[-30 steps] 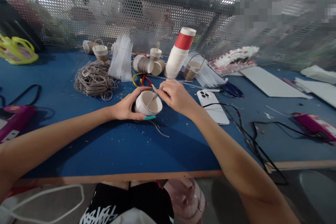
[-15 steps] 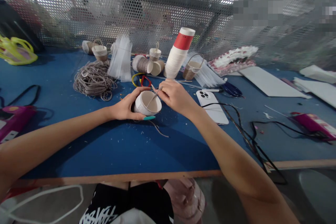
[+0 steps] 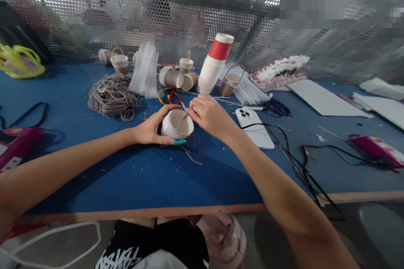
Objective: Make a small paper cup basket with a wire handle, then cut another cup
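My left hand [image 3: 153, 127] is wrapped round a white paper cup [image 3: 172, 128], which tilts with its mouth toward me. One finger with a teal nail lies along its near side. At the cup's far right rim, my right hand [image 3: 208, 112] pinches a thin grey cord [image 3: 181, 122] that runs down inside the cup. The fingertips of that hand are partly hidden. A loose cord end [image 3: 193, 158] trails on the blue table below the cup. Just behind the hands lie red-handled pliers or scissors [image 3: 174, 96], partly covered.
A bundle of grey cord [image 3: 110, 96] lies to the left, near clear plastic strips [image 3: 145, 73]. Behind stand a tall stack of paper cups [image 3: 210, 71] and a small cord-wrapped basket [image 3: 229, 86]. A white phone [image 3: 257, 130] and black cables [image 3: 292, 155] are at the right.
Almost nothing differs. My right hand has shifted very slightly left at the cup's rim, still pinching the cord; the left hand keeps its hold.
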